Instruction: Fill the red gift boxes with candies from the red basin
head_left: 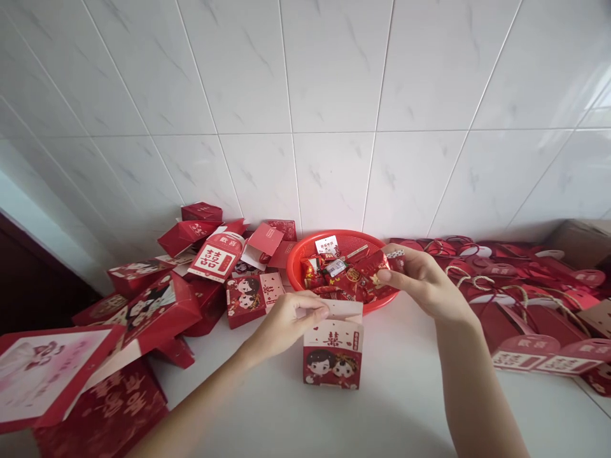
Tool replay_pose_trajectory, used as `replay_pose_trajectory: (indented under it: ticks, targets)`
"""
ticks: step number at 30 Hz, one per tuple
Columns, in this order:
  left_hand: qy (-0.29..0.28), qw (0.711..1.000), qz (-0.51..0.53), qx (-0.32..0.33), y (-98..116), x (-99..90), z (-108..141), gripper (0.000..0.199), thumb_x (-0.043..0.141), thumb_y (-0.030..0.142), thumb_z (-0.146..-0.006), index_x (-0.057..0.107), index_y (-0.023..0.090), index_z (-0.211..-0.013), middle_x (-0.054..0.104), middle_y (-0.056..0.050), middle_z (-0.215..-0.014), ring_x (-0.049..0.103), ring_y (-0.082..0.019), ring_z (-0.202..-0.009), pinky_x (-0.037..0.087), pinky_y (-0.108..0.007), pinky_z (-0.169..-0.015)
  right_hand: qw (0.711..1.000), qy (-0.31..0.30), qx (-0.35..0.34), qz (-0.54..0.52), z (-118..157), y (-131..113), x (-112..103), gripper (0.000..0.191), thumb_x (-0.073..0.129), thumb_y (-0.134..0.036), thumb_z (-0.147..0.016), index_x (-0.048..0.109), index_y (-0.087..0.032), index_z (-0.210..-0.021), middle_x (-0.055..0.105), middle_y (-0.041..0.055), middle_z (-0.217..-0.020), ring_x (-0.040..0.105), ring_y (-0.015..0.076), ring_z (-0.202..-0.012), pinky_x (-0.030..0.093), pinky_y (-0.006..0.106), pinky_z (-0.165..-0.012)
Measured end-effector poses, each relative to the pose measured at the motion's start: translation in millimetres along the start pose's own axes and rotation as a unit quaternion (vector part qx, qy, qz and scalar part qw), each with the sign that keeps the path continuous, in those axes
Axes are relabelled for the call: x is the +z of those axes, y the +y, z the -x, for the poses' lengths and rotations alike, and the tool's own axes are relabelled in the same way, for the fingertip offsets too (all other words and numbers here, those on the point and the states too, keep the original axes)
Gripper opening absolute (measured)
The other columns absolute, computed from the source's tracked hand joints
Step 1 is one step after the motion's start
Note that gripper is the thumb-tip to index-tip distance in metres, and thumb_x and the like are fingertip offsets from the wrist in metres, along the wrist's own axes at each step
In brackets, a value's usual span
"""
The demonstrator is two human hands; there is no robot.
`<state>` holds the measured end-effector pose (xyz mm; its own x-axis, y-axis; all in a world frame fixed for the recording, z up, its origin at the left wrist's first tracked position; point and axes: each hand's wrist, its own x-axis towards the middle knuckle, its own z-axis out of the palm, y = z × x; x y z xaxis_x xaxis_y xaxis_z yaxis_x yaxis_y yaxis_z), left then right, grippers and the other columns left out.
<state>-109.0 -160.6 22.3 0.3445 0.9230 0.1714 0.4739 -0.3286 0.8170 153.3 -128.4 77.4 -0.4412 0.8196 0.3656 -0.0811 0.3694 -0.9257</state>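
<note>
A small red and white candy box (333,356) with two cartoon figures stands upright on the white tabletop, its top flaps up. My left hand (289,323) pinches the box's upper left edge between thumb and fingers. Above and to the right of the box, my right hand (422,280) is closed on red wrapped candies (379,262), partly hidden by the thumb; how many it holds I cannot tell. Just behind the box sits a red plastic basket (298,251) holding red and gold wrapped candies (346,275) and a small white card (326,245).
Several red gift boxes (162,312) lie heaped on the left, some tilted over each other. Rows of red boxes with rope handles (529,324) stand on the right, near a brown carton (582,238). A white tiled wall (334,178) rises behind the basket.
</note>
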Motion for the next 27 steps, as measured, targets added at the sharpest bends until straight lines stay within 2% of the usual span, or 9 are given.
replay_pose_trajectory:
  ticks: [3, 5, 7, 11, 13, 17, 23, 27]
  targets:
    - [0.027, 0.999, 0.011, -0.039, 1, 8.2, -8, 0.022, 0.072, 0.041, -0.084, 0.081, 0.024, -0.096, 0.078, -0.005, -0.107, 0.07, -0.025, -0.105, 0.055, -0.033, -0.093, 0.998, -0.042, -0.002, 0.049, 5, -4, -2, 0.02, 0.074, -0.041, -0.087, 0.073, -0.022, -0.093, 0.071, 0.0047, -0.085, 0.065, 0.0211, -0.079, 0.053, 0.034, -0.071]
    - [0.01, 0.998, 0.009, -0.067, 4, 7.9, -12, 0.031, 0.078, 0.037, -0.077, 0.08, 0.024, -0.105, 0.076, -0.006, -0.118, 0.068, -0.027, -0.111, 0.056, -0.034, -0.093, 0.995, -0.054, -0.006, 0.086, 8, -7, -5, 0.02, 0.073, -0.04, -0.088, 0.073, -0.022, -0.098, 0.072, 0.0046, -0.087, 0.065, 0.0207, -0.077, 0.053, 0.033, -0.07]
    - [-0.031, 0.997, 0.004, -0.076, 7, 4.9, -13, 0.045, 0.082, 0.035, -0.072, 0.077, 0.026, -0.116, 0.072, -0.005, -0.128, 0.067, -0.028, -0.113, 0.058, -0.034, -0.09, 0.99, -0.063, -0.013, 0.124, 11, -9, -7, 0.021, 0.073, -0.039, -0.088, 0.074, -0.023, -0.102, 0.073, 0.0043, -0.089, 0.066, 0.0206, -0.077, 0.053, 0.033, -0.07]
    - [-0.081, 0.995, -0.005, -0.058, 11, -2.2, -16, 0.06, 0.085, 0.037, -0.068, 0.072, 0.028, -0.126, 0.065, -0.006, -0.135, 0.066, -0.028, -0.114, 0.057, -0.033, -0.087, 0.976, -0.098, -0.042, 0.192, 12, -11, -5, 0.018, 0.07, -0.035, -0.09, 0.074, -0.024, -0.104, 0.074, 0.0051, -0.097, 0.067, 0.022, -0.085, 0.054, 0.032, -0.073]
    - [-0.092, 0.995, -0.015, -0.044, 12, -4.5, -18, 0.064, 0.087, 0.039, -0.067, 0.071, 0.028, -0.128, 0.064, -0.007, -0.134, 0.064, -0.029, -0.118, 0.056, -0.033, -0.091, 0.963, -0.133, -0.05, 0.228, 11, -11, -1, 0.019, 0.067, -0.033, -0.092, 0.073, -0.023, -0.107, 0.075, 0.0058, -0.099, 0.067, 0.0216, -0.087, 0.054, 0.031, -0.074]
    - [-0.131, 0.991, -0.015, 0.006, 16, -6.4, -22, 0.065, 0.086, 0.035, -0.071, 0.067, 0.03, -0.133, 0.066, -0.005, -0.129, 0.061, -0.029, -0.122, 0.049, -0.038, -0.104, 0.935, -0.221, -0.044, 0.274, 6, -5, 4, 0.021, 0.062, -0.032, -0.096, 0.068, -0.018, -0.111, 0.074, 0.0057, -0.095, 0.066, 0.0174, -0.08, 0.053, 0.028, -0.071]
    - [-0.121, 0.992, 0.013, -0.045, 10, -4.3, -22, 0.072, 0.087, 0.041, -0.068, 0.065, 0.027, -0.136, 0.06, -0.01, -0.14, 0.061, -0.032, -0.123, 0.054, -0.04, -0.098, 0.935, -0.208, -0.058, 0.283, 2, -1, 5, 0.02, 0.059, -0.032, -0.098, 0.066, -0.018, -0.111, 0.073, 0.0068, -0.102, 0.064, 0.017, -0.081, 0.051, 0.028, -0.072]
    - [-0.11, 0.994, 0.023, -0.01, 6, -4.3, -22, 0.07, 0.089, 0.037, -0.067, 0.067, 0.028, -0.133, 0.062, -0.008, -0.14, 0.056, -0.034, -0.131, 0.052, -0.04, -0.102, 0.934, -0.219, -0.042, 0.279, 0, 3, 10, 0.023, 0.059, -0.032, -0.098, 0.065, -0.018, -0.114, 0.072, 0.0033, -0.088, 0.06, 0.0147, -0.071, 0.048, 0.026, -0.067]
